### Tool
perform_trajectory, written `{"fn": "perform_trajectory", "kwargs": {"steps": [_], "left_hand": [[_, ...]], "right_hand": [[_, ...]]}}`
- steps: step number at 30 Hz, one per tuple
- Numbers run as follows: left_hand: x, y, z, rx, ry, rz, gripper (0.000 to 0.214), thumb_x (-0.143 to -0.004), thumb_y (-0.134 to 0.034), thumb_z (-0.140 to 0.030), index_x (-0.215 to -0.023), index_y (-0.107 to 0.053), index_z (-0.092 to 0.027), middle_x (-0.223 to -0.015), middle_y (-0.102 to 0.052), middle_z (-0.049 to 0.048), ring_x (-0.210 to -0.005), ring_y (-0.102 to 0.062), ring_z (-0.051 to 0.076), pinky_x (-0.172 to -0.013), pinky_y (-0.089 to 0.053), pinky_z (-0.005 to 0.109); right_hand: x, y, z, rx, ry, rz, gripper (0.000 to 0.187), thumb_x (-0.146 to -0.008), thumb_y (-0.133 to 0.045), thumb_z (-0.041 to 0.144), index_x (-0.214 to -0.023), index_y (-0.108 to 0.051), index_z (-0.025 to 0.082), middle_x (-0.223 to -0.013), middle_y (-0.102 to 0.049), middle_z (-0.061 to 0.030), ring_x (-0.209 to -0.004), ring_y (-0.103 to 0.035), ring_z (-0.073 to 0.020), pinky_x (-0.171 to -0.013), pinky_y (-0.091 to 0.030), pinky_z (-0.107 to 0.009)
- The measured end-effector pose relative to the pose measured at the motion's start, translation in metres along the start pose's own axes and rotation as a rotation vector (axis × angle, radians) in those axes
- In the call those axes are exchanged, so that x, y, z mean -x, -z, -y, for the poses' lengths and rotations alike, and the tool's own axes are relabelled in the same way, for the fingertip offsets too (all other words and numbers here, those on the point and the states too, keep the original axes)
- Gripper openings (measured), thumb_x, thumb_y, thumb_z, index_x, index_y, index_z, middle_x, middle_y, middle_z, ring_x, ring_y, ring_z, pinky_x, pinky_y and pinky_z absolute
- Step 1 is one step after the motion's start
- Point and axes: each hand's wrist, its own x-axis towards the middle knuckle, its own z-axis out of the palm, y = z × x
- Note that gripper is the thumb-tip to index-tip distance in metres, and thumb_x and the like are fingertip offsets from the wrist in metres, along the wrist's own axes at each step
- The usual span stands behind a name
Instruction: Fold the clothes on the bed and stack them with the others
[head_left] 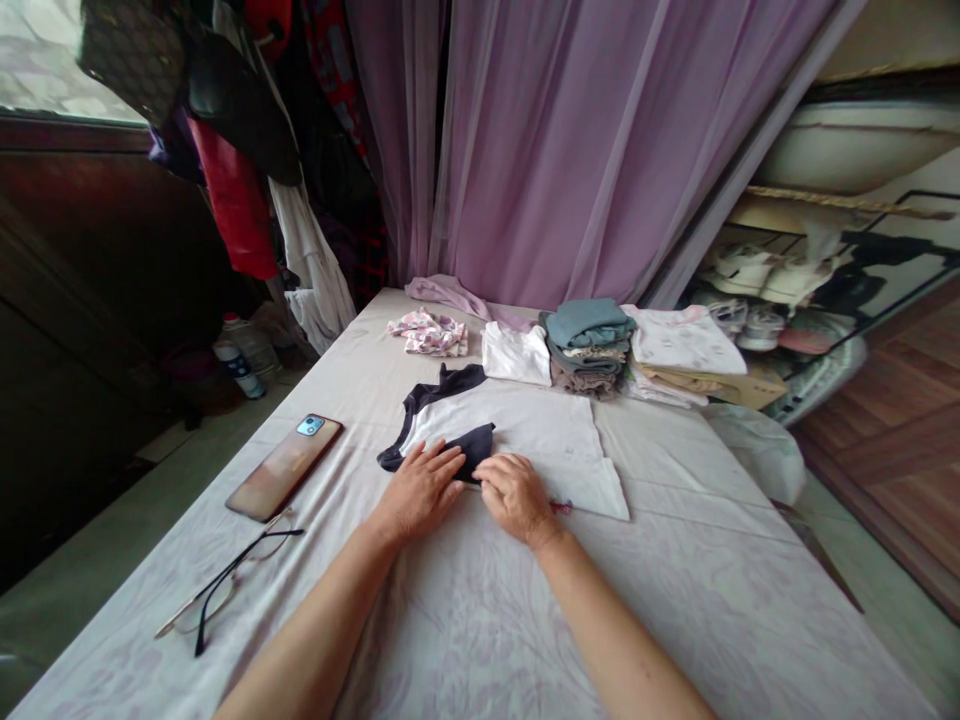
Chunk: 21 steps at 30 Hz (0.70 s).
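A white T-shirt (540,415) with a dark navy collar and sleeves lies on the cloth-covered table, its neck end to the left and its hem to the right. One dark sleeve (477,443) is folded in over the white body. My left hand (424,487) rests flat on the shirt's near left part, fingers stretched over the dark cloth. Beside it, my right hand (516,494) has its fingers curled in a pinch at the near edge of that sleeve. A small red print peeks out by the right wrist.
Behind the shirt stand a floral garment (430,332), a folded white garment (516,353), a stack of folded clothes (589,345) and another pile (686,345). To the left lie a phone (285,468) and eyeglasses (225,575). A purple curtain (570,150) hangs at the back.
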Motion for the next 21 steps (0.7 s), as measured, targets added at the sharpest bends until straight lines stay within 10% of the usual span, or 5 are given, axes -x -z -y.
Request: {"fn": "perform_trajectory", "kwargs": {"steps": [5, 10, 21], "left_hand": [[0.001, -0.009, 0.004, -0.05, -0.014, 0.066, 0.044, -0.098, -0.043, -0.039, -0.139, -0.054, -0.027, -0.147, -0.051, 0.0075, -0.141, -0.038, 0.028, -0.117, -0.023, 0.055], [0.002, -0.006, 0.006, -0.037, -0.032, 0.087, 0.044, -0.096, -0.048, -0.042, -0.139, -0.053, -0.035, -0.15, -0.047, 0.0065, -0.142, -0.036, 0.031, -0.115, -0.024, 0.058], [0.002, -0.002, 0.007, 0.006, -0.012, 0.154, 0.038, -0.094, -0.05, -0.048, -0.129, -0.062, -0.04, -0.152, -0.044, 0.0074, -0.142, -0.033, 0.036, -0.111, -0.024, 0.065]], "right_hand": [[-0.017, 0.007, -0.002, 0.035, -0.074, -0.012, 0.038, -0.097, -0.035, 0.024, -0.115, -0.069, 0.02, -0.12, -0.069, -0.0089, -0.114, -0.058, -0.0199, -0.103, -0.04, -0.037], [-0.031, -0.003, -0.007, 0.151, -0.07, 0.242, 0.045, -0.1, -0.034, 0.03, -0.14, -0.051, 0.021, -0.15, -0.046, -0.0081, -0.141, -0.036, -0.0219, -0.117, -0.022, -0.047], [-0.045, -0.002, -0.015, 0.184, -0.37, 0.357, 0.048, -0.101, -0.029, 0.032, -0.146, -0.042, 0.022, -0.157, -0.035, -0.007, -0.145, -0.03, -0.0211, -0.118, -0.019, -0.053]]}}
